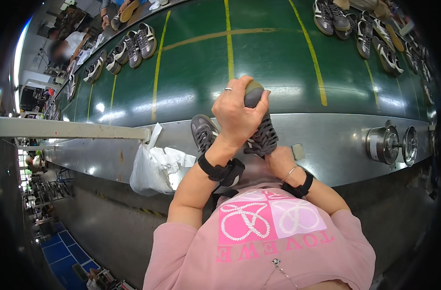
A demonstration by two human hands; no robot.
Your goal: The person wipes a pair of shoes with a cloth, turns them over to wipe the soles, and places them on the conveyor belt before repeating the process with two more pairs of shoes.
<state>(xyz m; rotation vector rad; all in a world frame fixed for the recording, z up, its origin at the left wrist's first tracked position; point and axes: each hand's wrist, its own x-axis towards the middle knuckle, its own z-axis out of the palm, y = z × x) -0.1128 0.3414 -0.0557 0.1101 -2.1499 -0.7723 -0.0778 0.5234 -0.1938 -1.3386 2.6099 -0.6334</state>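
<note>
A dark grey lace-up sneaker (264,137) is held up in front of me above the metal ledge, its toe pointing away. My left hand (237,113) wraps around the toe, thumb on the right side, where a tan sole edge shows. At the heel end, my right hand (280,161) grips the shoe; its fingertips are mostly hidden. Left of my left hand, a second grey sneaker (204,131) rests on the ledge, partly covered by my forearm. A small beige block (298,152) lies just right of my right hand.
Beyond the metal ledge (331,140) runs a green conveyor belt (196,63) with yellow lines. Sneakers (133,46) stand at its far left, others (370,36) at far right. A plastic bag (145,169) with white paper hangs left; a metal dispenser (385,144) stands right. Other people work beyond.
</note>
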